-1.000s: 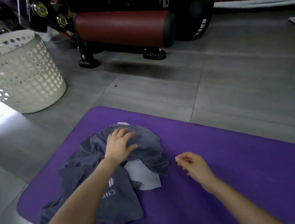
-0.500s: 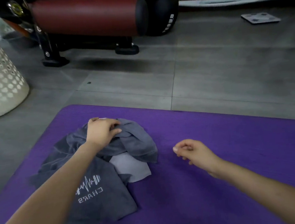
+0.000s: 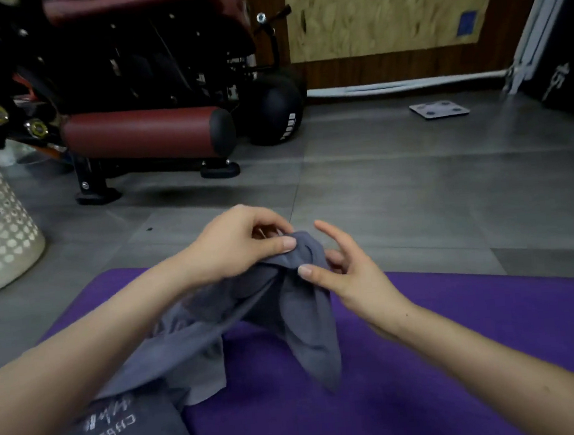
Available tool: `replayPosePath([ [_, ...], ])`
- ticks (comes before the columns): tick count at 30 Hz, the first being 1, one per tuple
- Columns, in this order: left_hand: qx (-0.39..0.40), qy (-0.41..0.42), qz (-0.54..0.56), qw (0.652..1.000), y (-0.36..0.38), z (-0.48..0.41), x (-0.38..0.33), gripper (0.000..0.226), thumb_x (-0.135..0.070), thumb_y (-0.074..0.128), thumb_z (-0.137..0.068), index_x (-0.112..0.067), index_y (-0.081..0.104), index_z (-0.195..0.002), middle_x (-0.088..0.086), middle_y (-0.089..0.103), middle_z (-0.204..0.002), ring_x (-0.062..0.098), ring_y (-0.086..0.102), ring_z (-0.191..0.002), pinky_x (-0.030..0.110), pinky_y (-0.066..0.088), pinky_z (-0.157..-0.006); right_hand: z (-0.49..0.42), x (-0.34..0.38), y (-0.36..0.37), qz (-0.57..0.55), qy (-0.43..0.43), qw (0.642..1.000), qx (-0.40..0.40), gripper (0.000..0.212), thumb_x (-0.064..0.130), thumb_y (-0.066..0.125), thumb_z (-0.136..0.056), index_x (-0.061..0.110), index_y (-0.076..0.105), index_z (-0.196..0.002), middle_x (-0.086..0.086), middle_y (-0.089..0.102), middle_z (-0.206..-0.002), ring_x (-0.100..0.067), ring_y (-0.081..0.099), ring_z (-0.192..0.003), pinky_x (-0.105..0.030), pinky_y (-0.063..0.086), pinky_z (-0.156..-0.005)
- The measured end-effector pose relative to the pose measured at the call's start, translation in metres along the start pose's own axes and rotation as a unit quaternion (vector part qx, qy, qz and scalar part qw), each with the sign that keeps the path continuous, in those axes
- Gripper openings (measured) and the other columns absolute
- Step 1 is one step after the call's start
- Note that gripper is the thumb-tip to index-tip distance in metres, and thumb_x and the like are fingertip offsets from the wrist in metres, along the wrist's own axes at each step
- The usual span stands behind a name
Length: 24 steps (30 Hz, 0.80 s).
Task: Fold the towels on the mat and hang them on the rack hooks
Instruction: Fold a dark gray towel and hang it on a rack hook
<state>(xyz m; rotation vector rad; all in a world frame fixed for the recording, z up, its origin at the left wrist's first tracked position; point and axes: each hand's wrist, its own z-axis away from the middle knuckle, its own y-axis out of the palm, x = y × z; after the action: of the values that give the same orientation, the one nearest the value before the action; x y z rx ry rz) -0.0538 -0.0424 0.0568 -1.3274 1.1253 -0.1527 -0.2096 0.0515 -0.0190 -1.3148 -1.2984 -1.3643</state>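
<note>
Left hand point(image 3: 236, 245) pinches the towel point(image 3: 304, 319), raised above the mat point(image 3: 460, 341). Right hand point(image 3: 348, 276), fingers spread, touches it with its thumb.

left hand point(image 3: 236, 245) in a pinch, right hand point(image 3: 348, 274) alongside, fingers loosely spread
</note>
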Motion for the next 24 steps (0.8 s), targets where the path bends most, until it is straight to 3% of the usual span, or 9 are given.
replayPosePath([
  [2,0.016,0.011,0.020,1.000,0.008,-0.022,-0.049,0.010,-0.026,0.071,-0.081,-0.019,0.070,-0.089,-0.002,0.069,-0.077,0.006,0.059,-0.067,0.019,0.046,-0.068,0.020,0.035,-0.040,-0.006,-0.028,0.999,-0.040,0.049,0.004,0.067,-0.081,0.028,0.051,-0.120,-0.007,0.073,-0.095,-0.012,0.068,-0.086,-0.025,0.055,-0.077],
  [5,0.035,0.030,0.047,0.998,0.024,-0.054,-0.125,0.016,-0.026,0.067,-0.084,-0.014,0.072,-0.091,-0.012,0.065,-0.067,-0.005,0.052,-0.058,0.010,0.041,-0.058,0.057,0.093,-0.112,0.096,-0.089,0.989,-0.065,0.028,0.006,0.069,-0.082,0.025,0.063,-0.102,-0.018,0.072,-0.085,-0.014,0.065,-0.077,-0.030,0.053,-0.072],
  [8,0.063,0.043,0.106,0.991,0.047,-0.089,-0.200,0.012,-0.027,0.066,-0.085,-0.017,0.072,-0.086,-0.012,0.067,-0.067,-0.006,0.055,-0.062,0.008,0.043,-0.060,0.088,0.146,-0.182,0.204,-0.142,0.963,-0.108,0.019,0.009,0.070,-0.082,0.027,0.068,-0.088,0.003,0.073,-0.075,-0.006,0.066,-0.074,-0.025,0.054,-0.072],
  [11,0.084,0.057,0.151,0.983,0.081,-0.123,-0.261,0.014,-0.028,0.067,-0.085,-0.016,0.072,-0.088,-0.007,0.069,-0.076,-0.002,0.057,-0.068,0.012,0.045,-0.065,0.113,0.178,-0.246,0.249,-0.144,0.944,-0.163,0.011,0.016,0.071,-0.082,0.027,0.069,-0.084,0.010,0.071,-0.073,-0.008,0.066,-0.075,-0.028,0.053,-0.075],
  [15,0.118,0.039,0.174,0.977,0.158,-0.157,-0.295,0.015,-0.029,0.071,-0.081,-0.016,0.071,-0.088,0.000,0.069,-0.080,0.000,0.058,-0.068,0.014,0.047,-0.065,0.140,0.156,-0.321,0.292,-0.059,0.928,-0.223,0.008,0.021,0.073,-0.081,0.026,0.070,-0.075,0.000,0.065,-0.063,-0.013,0.058,-0.065,-0.032,0.050,-0.067],
  [17,0.145,0.012,0.192,0.970,0.205,-0.165,-0.291,0.016,-0.027,0.071,-0.082,-0.013,0.069,-0.090,0.005,0.069,-0.083,0.002,0.060,-0.067,0.014,0.049,-0.066,0.149,0.120,-0.358,0.329,0.002,0.908,-0.260,0.014,0.041,0.075,-0.074,0.028,0.072,-0.073,0.001,0.070,-0.066,-0.016,0.064,-0.067,-0.038,0.053,-0.071],
  [19,0.163,-0.021,0.222,0.961,0.248,-0.165,-0.277,0.013,-0.023,0.066,-0.086,-0.011,0.066,-0.092,0.006,0.066,-0.084,0.006,0.059,-0.067,0.012,0.047,-0.064,0.159,0.077,-0.398,0.362,0.069,0.880,-0.299,0.028,0.060,0.069,-0.064,0.034,0.072,-0.076,0.004,0.073,-0.077,-0.020,0.069,-0.081,-0.042,0.055,-0.077],
  [22,0.130,-0.078,0.258,0.954,0.299,-0.157,-0.246,0.007,-0.021,0.063,-0.089,-0.014,0.063,-0.087,0.005,0.061,-0.082,0.011,0.054,-0.073,0.019,0.040,-0.068,0.182,0.017,-0.453,0.386,0.159,0.835,-0.357,0.027,0.051,0.072,-0.072,0.025,0.074,-0.080,-0.001,0.074,-0.089,-0.026,0.068,-0.093,-0.041,0.054,-0.079],
  [24,0.102,-0.111,0.254,0.955,0.324,-0.146,-0.220,0.005,-0.018,0.062,-0.090,-0.013,0.063,-0.087,-0.003,0.058,-0.073,0.001,0.052,-0.065,0.008,0.037,-0.057,0.205,-0.011,-0.477,0.400,0.232,0.803,-0.375,0.027,0.043,0.072,-0.077,0.017,0.074,-0.087,-0.006,0.073,-0.089,-0.029,0.067,-0.093,-0.039,0.053,-0.079],
])
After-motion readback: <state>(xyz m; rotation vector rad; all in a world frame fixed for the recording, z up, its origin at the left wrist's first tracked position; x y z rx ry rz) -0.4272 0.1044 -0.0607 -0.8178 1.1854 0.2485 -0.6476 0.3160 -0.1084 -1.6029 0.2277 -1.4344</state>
